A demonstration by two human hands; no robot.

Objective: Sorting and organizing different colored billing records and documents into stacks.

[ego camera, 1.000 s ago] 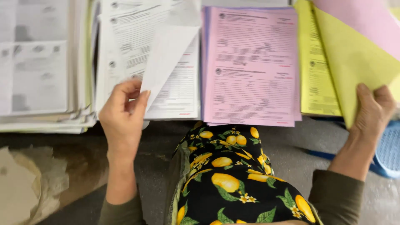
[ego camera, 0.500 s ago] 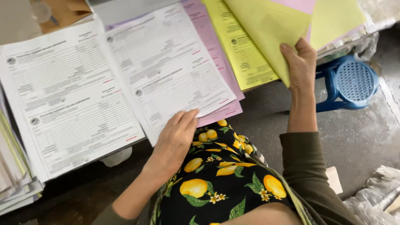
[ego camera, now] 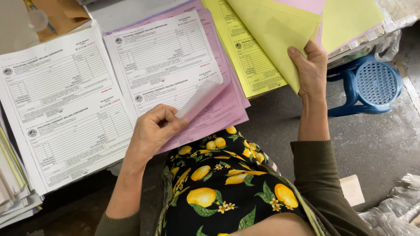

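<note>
My left hand pinches the lower right corner of a white printed form sheet and curls it upward off the pink sheets below it. My right hand holds up a bundle of yellow sheets, thumb on the front and fingers behind, with a pink sheet at the top of that bundle. A stack of yellow printed forms lies flat under the raised bundle. A second stack of white forms lies to the left.
A blue plastic stool stands on the grey floor at the right. More paper stacks pile up at the far left edge. Crumpled clear plastic lies at the bottom right. A lemon-print cloth covers my lap.
The view shifted left and the sheets drifted right. My left hand went from lying flat on the white form's edge to pinching and lifting its corner. My right hand keeps the yellow bundle raised.
</note>
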